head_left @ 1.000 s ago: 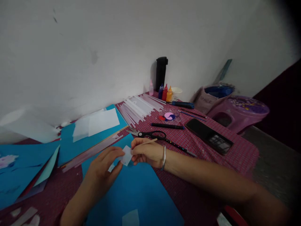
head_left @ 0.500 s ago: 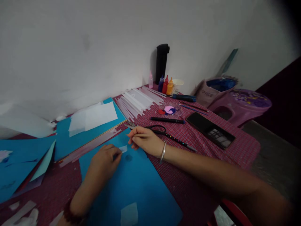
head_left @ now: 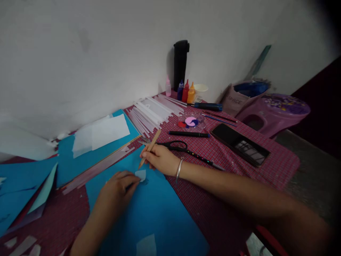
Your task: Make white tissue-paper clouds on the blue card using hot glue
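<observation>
My left hand [head_left: 117, 188] rests on a large blue paper sheet [head_left: 154, 217] and pinches a small pale paper piece [head_left: 140, 174] against it. My right hand [head_left: 159, 158] is closed round a thin wooden stick [head_left: 149, 148], whose lower tip points down at the sheet just beside the paper piece. A silver bangle sits on my right wrist. Black scissors [head_left: 174, 145] lie right behind my right hand.
On the red checked cloth [head_left: 239, 167] lie white paper strips [head_left: 151, 112], a black pen [head_left: 189, 134], a paint palette [head_left: 191, 122], a dark phone [head_left: 239, 144], small paint bottles [head_left: 185, 92] and a black flask [head_left: 180, 64]. More blue sheets [head_left: 80, 156] lie left. A purple stool [head_left: 274, 113] stands right.
My hands have lowered the small paper piece from the air onto the blue sheet. My right hand let go of it and turned the stick upright, tip down beside the piece.
</observation>
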The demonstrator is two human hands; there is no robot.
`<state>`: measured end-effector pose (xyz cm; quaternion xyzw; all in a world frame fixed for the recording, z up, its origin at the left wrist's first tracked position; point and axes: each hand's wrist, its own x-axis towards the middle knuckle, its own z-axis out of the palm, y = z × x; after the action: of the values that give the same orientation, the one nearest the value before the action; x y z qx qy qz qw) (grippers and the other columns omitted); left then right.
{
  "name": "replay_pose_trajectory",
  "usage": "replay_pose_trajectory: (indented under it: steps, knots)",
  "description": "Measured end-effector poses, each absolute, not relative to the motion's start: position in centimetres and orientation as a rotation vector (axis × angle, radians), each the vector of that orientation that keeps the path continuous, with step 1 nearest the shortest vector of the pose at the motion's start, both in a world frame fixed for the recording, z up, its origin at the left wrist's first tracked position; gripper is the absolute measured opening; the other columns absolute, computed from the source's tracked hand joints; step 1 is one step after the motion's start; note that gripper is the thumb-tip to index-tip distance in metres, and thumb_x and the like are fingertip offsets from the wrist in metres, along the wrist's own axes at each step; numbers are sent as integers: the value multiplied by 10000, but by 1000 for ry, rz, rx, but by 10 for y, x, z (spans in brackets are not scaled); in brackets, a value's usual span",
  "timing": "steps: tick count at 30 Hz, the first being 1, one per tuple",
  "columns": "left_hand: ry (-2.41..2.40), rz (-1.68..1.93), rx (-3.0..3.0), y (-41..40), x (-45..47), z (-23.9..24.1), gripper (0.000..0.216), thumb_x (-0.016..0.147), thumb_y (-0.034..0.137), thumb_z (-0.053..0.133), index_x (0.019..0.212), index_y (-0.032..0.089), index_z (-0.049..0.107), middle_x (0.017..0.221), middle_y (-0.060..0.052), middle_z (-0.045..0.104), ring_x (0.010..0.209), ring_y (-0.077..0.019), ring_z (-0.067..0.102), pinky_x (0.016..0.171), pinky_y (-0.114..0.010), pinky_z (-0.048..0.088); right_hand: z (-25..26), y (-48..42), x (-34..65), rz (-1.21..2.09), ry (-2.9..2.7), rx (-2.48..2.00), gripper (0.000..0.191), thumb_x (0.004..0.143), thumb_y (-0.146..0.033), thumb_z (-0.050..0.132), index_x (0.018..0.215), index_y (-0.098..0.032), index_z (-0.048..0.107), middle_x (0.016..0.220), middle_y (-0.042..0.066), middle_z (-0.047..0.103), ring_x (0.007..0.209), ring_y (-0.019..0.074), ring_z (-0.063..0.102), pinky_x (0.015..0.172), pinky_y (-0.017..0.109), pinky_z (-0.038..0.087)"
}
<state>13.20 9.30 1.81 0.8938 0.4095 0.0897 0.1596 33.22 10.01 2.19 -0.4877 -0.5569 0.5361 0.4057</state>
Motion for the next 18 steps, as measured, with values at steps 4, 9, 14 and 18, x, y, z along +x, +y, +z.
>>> replay_pose_trajectory:
  steps: [4, 9, 14, 18]
  knots:
    - [1168, 264, 2606, 91, 127, 13, 226, 862, 267, 490, 835, 247, 714, 888, -40, 716, 838, -211, 644, 772, -343, 506, 16, 106, 330, 1291, -1579, -1260, 80, 889, -148, 502, 823, -159, 546, 637, -40, 542, 500, 84, 519, 498, 200, 405]
    - [1200, 340, 2558, 92, 130, 11, 204, 849, 277, 501, 827, 237, 700, 854, -36, 709, 816, -215, 649, 746, -355, 519, 17, 108, 332, 1144, -1792, -1277, 107, 882, -175, 534, 790, -156, 585, 672, -18, 595, 588, 106, 537, 576, 220, 397]
    - [1260, 406, 2458, 92, 131, 11, 178, 822, 296, 520, 792, 243, 687, 824, -27, 709, 776, -196, 658, 707, -324, 525, 18, 109, 333, 1106, -1851, -1293, 110, 865, -199, 557, 785, -149, 614, 689, -6, 613, 609, 109, 536, 562, 213, 373]
    - [1305, 422, 2409, 91, 132, 12, 165, 814, 325, 540, 789, 252, 686, 819, -23, 714, 770, -201, 660, 695, -331, 522, 18, 109, 333, 1091, -1866, -1320, 106, 858, -203, 562, 802, -144, 630, 730, 16, 640, 646, 120, 556, 570, 213, 381]
